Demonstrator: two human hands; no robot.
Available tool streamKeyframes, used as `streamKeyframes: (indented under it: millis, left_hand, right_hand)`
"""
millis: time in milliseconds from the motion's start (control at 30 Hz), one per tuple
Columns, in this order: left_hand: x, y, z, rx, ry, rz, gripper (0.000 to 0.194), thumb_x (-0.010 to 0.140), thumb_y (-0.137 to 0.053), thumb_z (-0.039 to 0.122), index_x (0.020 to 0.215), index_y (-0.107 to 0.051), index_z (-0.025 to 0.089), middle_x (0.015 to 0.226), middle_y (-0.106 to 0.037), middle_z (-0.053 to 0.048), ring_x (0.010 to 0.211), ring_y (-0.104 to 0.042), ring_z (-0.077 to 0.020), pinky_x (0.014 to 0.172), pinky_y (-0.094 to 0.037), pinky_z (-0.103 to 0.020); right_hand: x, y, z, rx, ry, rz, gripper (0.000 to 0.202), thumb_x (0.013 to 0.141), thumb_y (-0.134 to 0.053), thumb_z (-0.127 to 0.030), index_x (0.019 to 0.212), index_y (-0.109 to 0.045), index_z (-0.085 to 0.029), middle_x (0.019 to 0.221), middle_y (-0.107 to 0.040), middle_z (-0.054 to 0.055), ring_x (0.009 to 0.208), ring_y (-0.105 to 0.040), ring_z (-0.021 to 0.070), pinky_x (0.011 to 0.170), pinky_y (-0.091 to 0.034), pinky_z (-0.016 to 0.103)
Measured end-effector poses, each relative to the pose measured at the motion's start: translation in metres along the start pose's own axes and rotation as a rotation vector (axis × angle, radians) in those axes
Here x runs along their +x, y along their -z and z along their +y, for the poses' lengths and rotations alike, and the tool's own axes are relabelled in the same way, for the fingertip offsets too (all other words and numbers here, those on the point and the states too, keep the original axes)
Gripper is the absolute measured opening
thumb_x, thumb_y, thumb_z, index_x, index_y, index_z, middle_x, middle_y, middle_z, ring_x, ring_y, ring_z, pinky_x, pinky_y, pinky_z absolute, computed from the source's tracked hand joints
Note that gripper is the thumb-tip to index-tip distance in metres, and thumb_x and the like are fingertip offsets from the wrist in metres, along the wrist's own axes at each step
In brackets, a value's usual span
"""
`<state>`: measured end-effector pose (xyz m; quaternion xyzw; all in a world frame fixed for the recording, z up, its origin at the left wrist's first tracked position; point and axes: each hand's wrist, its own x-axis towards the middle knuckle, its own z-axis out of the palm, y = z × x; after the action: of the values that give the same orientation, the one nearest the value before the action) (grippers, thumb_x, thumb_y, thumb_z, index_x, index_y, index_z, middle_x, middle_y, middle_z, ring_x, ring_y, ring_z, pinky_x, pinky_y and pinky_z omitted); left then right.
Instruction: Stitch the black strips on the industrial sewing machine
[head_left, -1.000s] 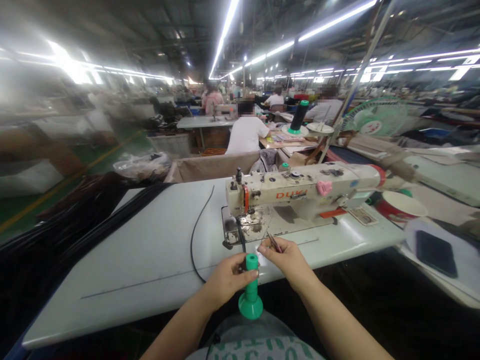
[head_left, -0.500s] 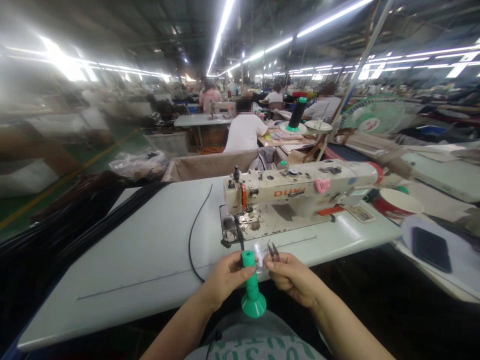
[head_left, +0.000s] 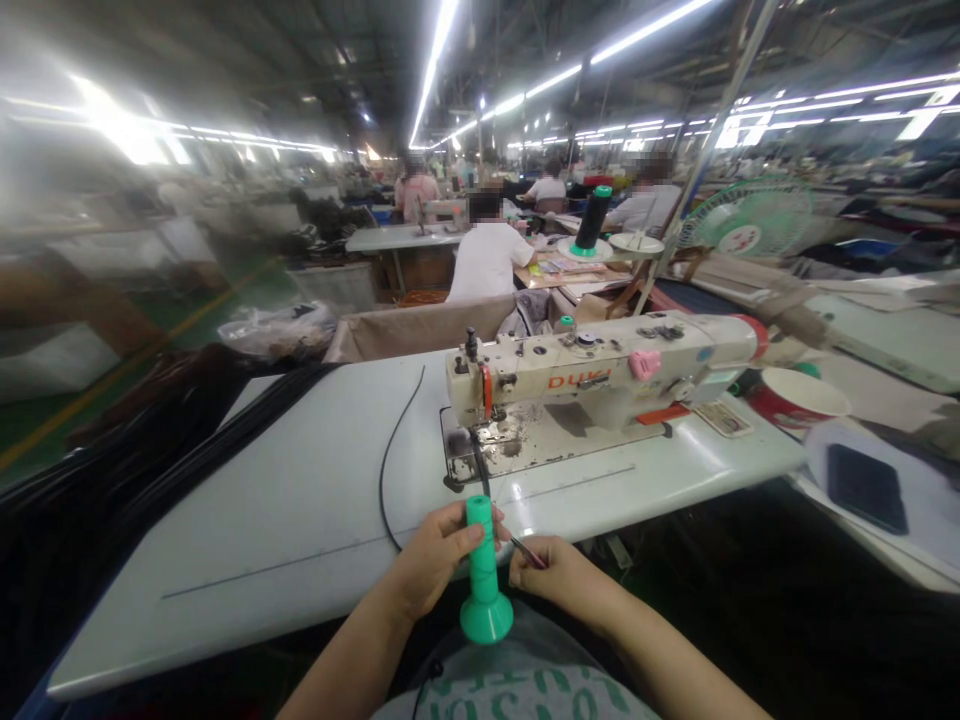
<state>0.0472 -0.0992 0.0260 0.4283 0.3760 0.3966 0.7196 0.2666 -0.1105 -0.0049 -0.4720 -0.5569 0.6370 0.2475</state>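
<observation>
My left hand [head_left: 439, 550] is wrapped round the upper part of a green thread spool [head_left: 486, 585], held upright with its flared base down. Little or no thread shows on the spool. In my right hand [head_left: 559, 580] is a pair of thread snips [head_left: 529, 552], whose tips point left, close to the spool and my left fingertips. Behind both hands stands a white sewing machine [head_left: 600, 370] with a black cord [head_left: 480, 462] under its presser foot. The cord's lower end passes behind the spool. Any thread between the hands is too fine to make out.
Another thin black cord [head_left: 390, 460] lies curved on the white table [head_left: 300, 500]. Black strips [head_left: 247, 420] drape over its left side. At the right are a phone [head_left: 866, 488], a red-and-white tub [head_left: 799, 400] and a green fan [head_left: 746, 220]. A person in white [head_left: 487, 260] sits ahead.
The spool and my left hand have shifted slightly left and toward me. My right hand has lowered and turned the snips from pointing up to pointing left at the spool.
</observation>
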Motion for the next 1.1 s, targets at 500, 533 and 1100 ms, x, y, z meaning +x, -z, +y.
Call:
streamKeyframes:
  millis: [500,533,1100]
  left_hand:
    - [0.004,0.01,-0.003,0.309,0.009,-0.036,0.053,0.078,-0.082,0.054,0.115,-0.075,0.017,0.103,-0.073,-0.009,0.099,-0.067,-0.0265,0.09,-0.052,-0.036]
    - [0.004,0.009,-0.002,0.312,0.003,-0.045,0.053,0.078,-0.082,0.054,0.116,-0.075,0.017,0.103,-0.073,-0.008,0.097,-0.067,-0.0259,0.089,-0.052,-0.035]
    - [-0.004,0.002,0.014,0.296,0.021,-0.046,0.056,0.075,-0.084,0.055,0.114,-0.075,0.015,0.105,-0.076,-0.012,0.101,-0.068,-0.0283,0.09,-0.051,-0.038]
  right_hand:
    - [0.0,0.017,-0.053,-0.107,0.192,0.163,0.061,0.087,-0.056,-0.081,0.081,-0.067,-0.021,0.062,-0.052,-0.001,0.063,-0.045,0.0164,0.061,-0.033,0.03]
    - [0.002,0.017,-0.055,-0.107,0.202,0.162,0.062,0.086,-0.056,-0.082,0.08,-0.067,-0.021,0.061,-0.052,-0.001,0.063,-0.045,0.0164,0.061,-0.033,0.03]
    - [0.012,0.041,-0.049,-0.242,0.24,0.273,0.046,0.091,-0.058,-0.067,0.081,-0.064,-0.022,0.064,-0.054,-0.002,0.066,-0.05,0.0175,0.065,-0.039,0.031]
